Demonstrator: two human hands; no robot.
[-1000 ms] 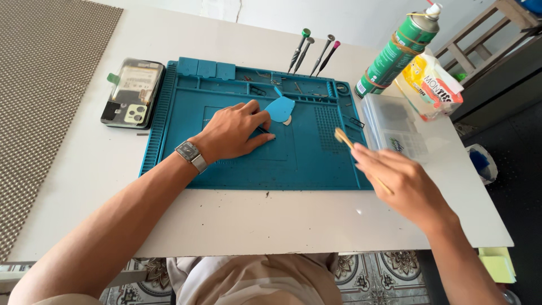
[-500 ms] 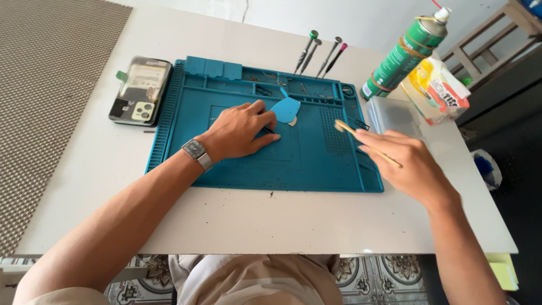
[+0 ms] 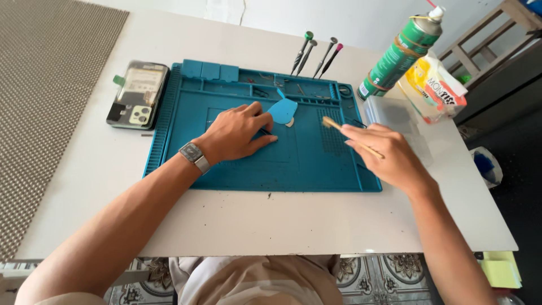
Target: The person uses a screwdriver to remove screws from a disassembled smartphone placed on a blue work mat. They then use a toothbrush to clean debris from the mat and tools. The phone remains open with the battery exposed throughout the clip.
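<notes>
A small electronics repair bench

A blue silicone repair mat (image 3: 282,164) with parts compartments covers a white table (image 3: 282,220); precision screwdrivers (image 3: 316,53) stand in its rim, an opened phone (image 3: 138,95) lies beside it, and a green spray can (image 3: 402,53) stands nearby.

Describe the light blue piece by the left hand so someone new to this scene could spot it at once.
Start at the blue mat on the white table. Just past the left hand's fingertips, below the mat's tray row, lies a flat pick. It is paler blue than the mat and rounded, unlike the thin screwdrivers standing behind.
</notes>
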